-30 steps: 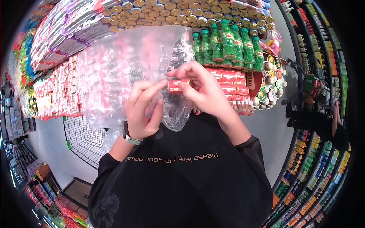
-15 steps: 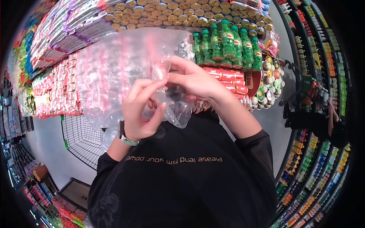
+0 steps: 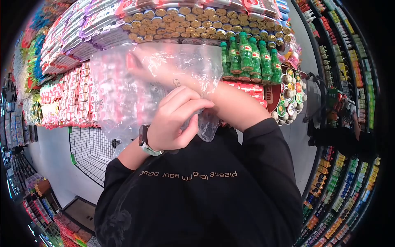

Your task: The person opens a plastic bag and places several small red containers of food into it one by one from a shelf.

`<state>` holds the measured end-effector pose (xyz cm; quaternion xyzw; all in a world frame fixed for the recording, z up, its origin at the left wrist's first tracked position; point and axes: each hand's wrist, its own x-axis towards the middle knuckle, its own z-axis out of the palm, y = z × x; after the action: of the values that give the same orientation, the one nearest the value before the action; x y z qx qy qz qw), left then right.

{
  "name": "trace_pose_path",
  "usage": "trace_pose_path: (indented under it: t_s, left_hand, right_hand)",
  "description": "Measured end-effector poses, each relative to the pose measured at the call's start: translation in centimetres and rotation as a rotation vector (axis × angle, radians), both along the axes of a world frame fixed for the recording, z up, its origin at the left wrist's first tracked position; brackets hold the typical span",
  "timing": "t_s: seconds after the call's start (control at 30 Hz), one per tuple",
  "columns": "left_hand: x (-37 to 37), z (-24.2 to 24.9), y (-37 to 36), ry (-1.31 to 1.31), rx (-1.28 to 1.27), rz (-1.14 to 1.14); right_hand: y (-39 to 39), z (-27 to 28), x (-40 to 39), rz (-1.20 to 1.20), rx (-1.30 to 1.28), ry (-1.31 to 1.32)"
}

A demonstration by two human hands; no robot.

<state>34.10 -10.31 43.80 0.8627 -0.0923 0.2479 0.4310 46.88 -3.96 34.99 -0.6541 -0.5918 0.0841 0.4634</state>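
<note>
A large clear plastic bag (image 3: 158,90) spreads across the front of the goods display. My left hand (image 3: 175,119), with a watch on its wrist, pinches the bag's edge near its mouth between thumb and fingers. My right hand (image 3: 142,64) is inside the bag, seen blurred through the plastic near its far left side. Its fingers look stretched out, and I see nothing held in them. My right forearm crosses the bag's opening. Green bottles (image 3: 246,55) stand just beyond the bag, to the right.
Red cans (image 3: 251,90) and a round container of assorted lidded cups (image 3: 290,96) are at the right. Gold-topped cans (image 3: 185,24) are stacked behind. A wire shopping cart (image 3: 88,148) stands at the lower left. Another person (image 3: 341,138) is in the right aisle by stocked shelves.
My right hand has gone from pinching the bag's edge to deep inside it, reaching left. My left hand has moved right and still pinches the bag.
</note>
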Motion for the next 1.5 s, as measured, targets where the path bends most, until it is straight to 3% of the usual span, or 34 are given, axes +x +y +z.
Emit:
trace_pose_path:
  t_s: [0.13, 0.33, 0.43, 0.53, 0.6, 0.67, 0.73, 0.8, 0.87, 0.93, 1.1, 1.23, 1.5]
  left_hand:
    - [-0.2, -0.1, 0.5, 0.013, 0.030, -0.014]
    - [-0.8, -0.5, 0.4, 0.032, -0.021, 0.085]
    - [-1.4, -0.8, 0.3, 0.069, -0.058, 0.157]
    - [-1.6, -1.6, 0.4, 0.058, -0.107, 0.193]
    - [-1.7, -2.1, 0.5, 0.049, -0.121, 0.204]
    - [-1.7, -2.4, 0.5, 0.059, -0.118, 0.206]
    - [-1.8, -3.1, 0.7, 0.074, -0.155, 0.198]
    - [-1.6, -3.7, 0.6, 0.084, -0.194, 0.188]
    - [-1.8, -4.1, 0.5, 0.094, -0.225, 0.192]
    - [-1.8, -4.4, 0.4, 0.112, -0.224, 0.212]
    - [-1.6, -4.5, 0.5, 0.167, -0.207, 0.230]
    - [-1.9, -4.6, 0.3, 0.207, -0.227, 0.225]
    - [-1.8, -5.2, 0.5, 0.164, -0.187, 0.176]
  right_hand:
    - [0.6, 2.6, 0.0, -0.049, -0.155, -0.092]
    - [2.5, 2.1, -0.4, -0.081, -0.188, -0.306]
    - [2.1, 2.2, -0.8, -0.147, -0.082, -0.394]
    - [-0.1, 4.0, -0.3, -0.103, -0.212, -0.384]
    - [-2.1, 4.8, 0.2, -0.005, -0.128, -0.176]
    - [-4.7, 4.1, 1.0, 0.046, -0.047, -0.270]
    - [-8.3, 2.0, 2.3, 0.060, 0.028, -0.670]
    - [-13.6, 2.9, 2.5, 0.096, 0.011, -0.286]
    - [-18.4, 5.4, 3.0, 0.055, -0.212, -0.321]
    - [-22.3, 6.4, 3.7, -0.010, -0.065, -0.140]
    - [-30.3, 6.6, 6.1, -0.470, -0.134, -0.030]
    - [-33.4, 5.4, 6.3, -0.511, -0.278, 0.042]
    - [-33.9, 4.1, 6.2, -0.464, -0.388, -0.062]
